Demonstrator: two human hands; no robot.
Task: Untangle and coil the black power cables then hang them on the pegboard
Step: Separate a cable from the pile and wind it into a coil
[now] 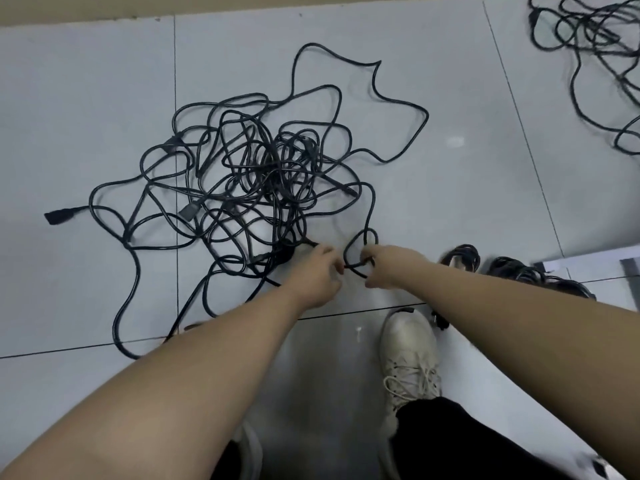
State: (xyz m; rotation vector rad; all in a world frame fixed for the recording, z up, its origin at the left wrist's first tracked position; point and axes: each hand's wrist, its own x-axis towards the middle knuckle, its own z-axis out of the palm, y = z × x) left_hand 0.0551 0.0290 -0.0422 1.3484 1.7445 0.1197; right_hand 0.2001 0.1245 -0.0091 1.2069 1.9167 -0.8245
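On the floor, head view:
Tangle: a knot of black cables (263,174) lies on the grey tiles (450,98); every place below is given from it.
Left hand: the left hand (320,275) is at the tangle's near edge, fingers curled and pinching a cable strand that runs across to the other hand.
Right hand: the right hand (384,266), just right of the tangle's near edge, has its fingers closed round the same strand, below a small loop (360,244) standing up from it.
Plug: one connector (57,215) pokes out at the tangle's far left.
Coils: finished-looking bundles (462,258) lie right of the tangle, beyond the right forearm.
Second heap: another loose pile (588,46) sits well right and farther away.
Shoe: a pale shoe (408,355) stands nearer than the tangle.
Pegboard: not in sight.
Risk: pulling the hands apart could cinch the small loop into a tight knot, or drag the whole tangle along, because the strand probably still threads through it.
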